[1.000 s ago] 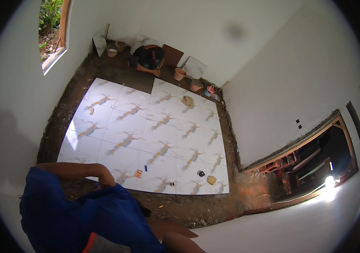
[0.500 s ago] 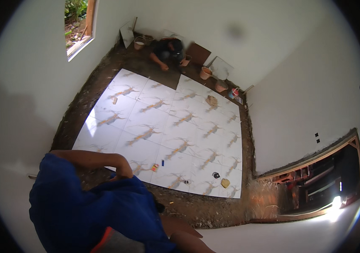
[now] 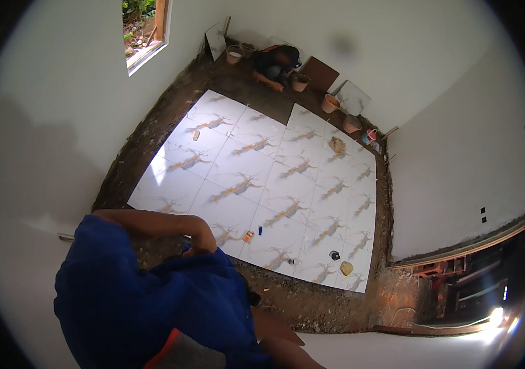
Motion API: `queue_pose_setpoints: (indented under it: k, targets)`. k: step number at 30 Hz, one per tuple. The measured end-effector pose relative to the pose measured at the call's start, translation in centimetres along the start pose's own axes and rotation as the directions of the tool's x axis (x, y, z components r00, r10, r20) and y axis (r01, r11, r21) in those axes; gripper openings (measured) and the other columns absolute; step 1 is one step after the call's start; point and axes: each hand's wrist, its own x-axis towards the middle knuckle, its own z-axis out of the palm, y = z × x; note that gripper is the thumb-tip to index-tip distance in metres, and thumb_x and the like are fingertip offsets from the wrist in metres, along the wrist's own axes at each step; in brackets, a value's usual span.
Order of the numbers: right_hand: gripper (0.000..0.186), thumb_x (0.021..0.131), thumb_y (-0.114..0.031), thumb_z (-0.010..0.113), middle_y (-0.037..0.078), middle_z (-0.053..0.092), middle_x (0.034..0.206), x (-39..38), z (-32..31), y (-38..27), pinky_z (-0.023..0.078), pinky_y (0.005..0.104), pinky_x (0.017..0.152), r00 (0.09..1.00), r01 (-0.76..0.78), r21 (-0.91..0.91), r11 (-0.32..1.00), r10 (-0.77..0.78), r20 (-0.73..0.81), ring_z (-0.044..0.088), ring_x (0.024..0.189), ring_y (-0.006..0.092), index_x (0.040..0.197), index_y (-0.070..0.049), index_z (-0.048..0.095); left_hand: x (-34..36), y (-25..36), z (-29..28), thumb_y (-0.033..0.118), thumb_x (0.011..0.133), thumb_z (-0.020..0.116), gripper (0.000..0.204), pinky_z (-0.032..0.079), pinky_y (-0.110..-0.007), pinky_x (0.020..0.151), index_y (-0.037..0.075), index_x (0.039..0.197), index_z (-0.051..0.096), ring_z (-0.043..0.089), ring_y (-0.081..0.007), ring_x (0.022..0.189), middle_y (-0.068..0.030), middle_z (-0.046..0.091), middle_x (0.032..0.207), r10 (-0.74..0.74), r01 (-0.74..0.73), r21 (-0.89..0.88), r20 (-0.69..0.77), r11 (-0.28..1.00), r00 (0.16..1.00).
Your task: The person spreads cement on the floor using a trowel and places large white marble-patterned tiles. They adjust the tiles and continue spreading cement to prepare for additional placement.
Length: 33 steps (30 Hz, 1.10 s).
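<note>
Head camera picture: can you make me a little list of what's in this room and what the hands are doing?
Floor: white tiles with brown streaks, with a bare dirt strip around them
Left hand: arm bent, hand tucked against the blue shirt; open or shut unclear
Right hand: not in view
Nearest small things: orange box and blue piece on the tiles
Far end: a co-worker crouching beside the buckets
Wall: window at upper left
</note>
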Motion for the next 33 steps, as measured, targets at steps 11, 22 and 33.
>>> queue_pose_setpoints:
  k: [11,22,33]
  targets:
    - [0.037,0.104,-0.026,0.051,0.002,0.05,0.067,-0.4,0.5,0.2,0.031,0.0391,0.04,0.999,-0.039,0.019,0.999,0.039,0.009,0.046,0.049,0.0167,0.071,-0.009,0.054,-0.9,0.5,0.2,0.007,0.064,0.085,0.026,0.055,-0.046,0.072,-0.001,0.088,0.079,0.073,-0.0287,0.082,-0.0181,0.077,0.088,-0.051,0.051,-0.07,-0.01,0.996,0.999]
    - [0.037,0.103,-0.027,0.052,0.003,0.05,0.067,-0.5,0.9,0.3,0.031,0.0402,0.041,0.998,-0.06,0.044,0.997,0.059,0.027,0.046,0.049,0.0175,0.07,-0.009,0.054,-3.4,4.5,0.1,0.01,0.07,0.082,0.017,0.055,-0.043,0.073,0.005,0.085,0.081,0.074,-0.025,0.082,-0.0112,0.079,0.087,-0.098,0.101,0.098,-0.043,0.99,0.994]
    - [0.038,0.103,-0.028,0.053,0.003,0.05,0.066,-0.6,1.3,0.7,0.03,0.0413,0.041,0.996,-0.071,0.059,0.996,0.068,0.055,0.046,0.049,0.0183,0.07,-0.009,0.053,-3.7,4.4,0.5,0.015,0.072,0.08,0.014,0.056,-0.041,0.074,0.006,0.084,0.081,0.075,-0.0223,0.083,-0.0094,0.079,0.089,-0.117,0.119,0.048,-0.048,0.992,0.992]
